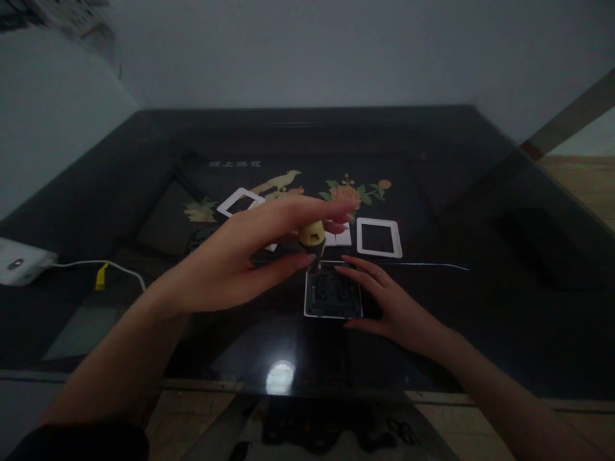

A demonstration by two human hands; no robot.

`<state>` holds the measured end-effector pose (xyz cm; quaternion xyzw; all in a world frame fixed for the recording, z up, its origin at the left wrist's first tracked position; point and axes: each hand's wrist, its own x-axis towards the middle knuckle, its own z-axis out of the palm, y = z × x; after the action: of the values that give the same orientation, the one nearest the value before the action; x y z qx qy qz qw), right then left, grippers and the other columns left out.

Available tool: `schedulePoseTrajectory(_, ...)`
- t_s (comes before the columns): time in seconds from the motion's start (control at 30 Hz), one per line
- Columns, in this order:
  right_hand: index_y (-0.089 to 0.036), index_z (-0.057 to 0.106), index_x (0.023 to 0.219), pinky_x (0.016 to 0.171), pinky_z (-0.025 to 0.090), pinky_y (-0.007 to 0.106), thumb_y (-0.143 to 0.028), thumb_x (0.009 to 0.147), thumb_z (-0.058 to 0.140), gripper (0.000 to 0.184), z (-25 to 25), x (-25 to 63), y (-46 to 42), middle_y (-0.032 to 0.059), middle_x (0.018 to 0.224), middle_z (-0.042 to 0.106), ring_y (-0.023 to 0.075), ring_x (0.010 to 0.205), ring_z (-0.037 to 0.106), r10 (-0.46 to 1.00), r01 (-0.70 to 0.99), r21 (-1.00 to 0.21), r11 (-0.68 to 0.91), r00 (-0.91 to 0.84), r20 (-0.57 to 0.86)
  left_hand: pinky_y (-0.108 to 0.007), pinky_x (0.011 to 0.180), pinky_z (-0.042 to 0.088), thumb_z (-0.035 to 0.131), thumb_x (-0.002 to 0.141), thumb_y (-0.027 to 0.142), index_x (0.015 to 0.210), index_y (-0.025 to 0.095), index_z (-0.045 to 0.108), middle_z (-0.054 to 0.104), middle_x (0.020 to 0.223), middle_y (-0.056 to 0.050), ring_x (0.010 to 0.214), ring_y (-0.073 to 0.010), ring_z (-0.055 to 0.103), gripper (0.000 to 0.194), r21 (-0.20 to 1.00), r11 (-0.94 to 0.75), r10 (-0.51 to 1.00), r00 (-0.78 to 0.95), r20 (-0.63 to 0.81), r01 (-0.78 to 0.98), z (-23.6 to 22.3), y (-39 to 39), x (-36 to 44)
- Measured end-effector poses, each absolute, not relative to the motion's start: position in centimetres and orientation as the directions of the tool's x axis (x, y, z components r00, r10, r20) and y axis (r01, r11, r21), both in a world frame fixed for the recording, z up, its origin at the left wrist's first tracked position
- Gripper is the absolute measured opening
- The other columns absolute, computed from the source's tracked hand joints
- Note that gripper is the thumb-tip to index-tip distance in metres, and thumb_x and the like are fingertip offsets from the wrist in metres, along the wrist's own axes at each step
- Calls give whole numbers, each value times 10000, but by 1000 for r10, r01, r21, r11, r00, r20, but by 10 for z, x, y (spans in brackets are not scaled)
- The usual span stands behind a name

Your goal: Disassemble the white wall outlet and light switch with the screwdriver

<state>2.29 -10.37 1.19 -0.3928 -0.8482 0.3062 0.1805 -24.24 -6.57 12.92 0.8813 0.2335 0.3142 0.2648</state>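
A dark square switch module [333,293] with a white edge lies on the black glass table [480,301]. My left hand [240,256] pinches the yellow handle of a small screwdriver [312,240] between thumb and fingers, holding it upright with its tip down on the module's left part. To the right, my right hand [389,298] rests flat on the table, fingers spread, touching the module's right edge and steadying it.
Two white square frames lie behind: one [379,237] at the right, one [239,202] at the left. White cover pieces [340,238] sit partly behind the screwdriver. A white device [19,261] with a cable [110,266] sits at the far left. The table's front edge [288,386] is close.
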Motion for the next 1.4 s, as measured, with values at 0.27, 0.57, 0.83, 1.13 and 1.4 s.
schedulePoseTrajectory(0.27, -290, 322, 1467, 1154, 355, 503, -347, 819, 725, 765, 12, 24, -105, 106, 1572, 298, 264, 1442, 328, 774, 556, -653, 515, -629, 75, -309, 972, 540, 708, 852, 178, 1251, 222, 615, 705, 1159, -61, 1055, -194, 675, 412, 519, -804, 562, 655, 505, 289, 128, -67, -239)
schedulePoseTrajectory(0.57, -278, 328, 1462, 1148, 365, 507, -346, 817, 727, 762, 14, 22, -104, 118, 1570, 296, 268, 1442, 325, 774, 559, -657, 506, -630, 60, -334, 998, 536, 606, 918, 142, 1416, 269, 471, 707, 1188, -44, 1084, -198, 680, 532, 624, -735, 583, 718, 381, 266, 131, -66, -247)
schedulePoseTrajectory(0.83, -285, 328, 1464, 1146, 360, 529, -346, 816, 728, 765, 12, 23, -104, 122, 1568, 302, 283, 1447, 319, 773, 553, -660, 508, -631, 67, -304, 1007, 536, 675, 883, 183, 1294, 250, 577, 693, 1235, -43, 1115, -190, 670, 428, 535, -798, 551, 699, 456, 279, 128, -69, -240)
schedulePoseTrajectory(1.13, -306, 340, 1469, 1128, 377, 557, -337, 822, 713, 747, 15, 23, -105, 121, 1570, 305, 310, 1440, 333, 776, 548, -673, 498, -627, 64, -346, 979, 572, 668, 889, 182, 1314, 314, 556, 721, 1179, -22, 1034, -190, 709, 459, 620, -736, 623, 631, 462, 272, 122, -69, -243)
schedulePoseTrajectory(1.4, -301, 325, 1471, 1145, 359, 542, -332, 832, 706, 744, 13, 23, -104, 113, 1576, 288, 290, 1447, 319, 773, 549, -670, 500, -632, 58, -368, 1020, 548, 680, 881, 213, 1330, 293, 543, 690, 1246, -42, 1144, -223, 660, 476, 574, -769, 589, 660, 466, 280, 124, -70, -240)
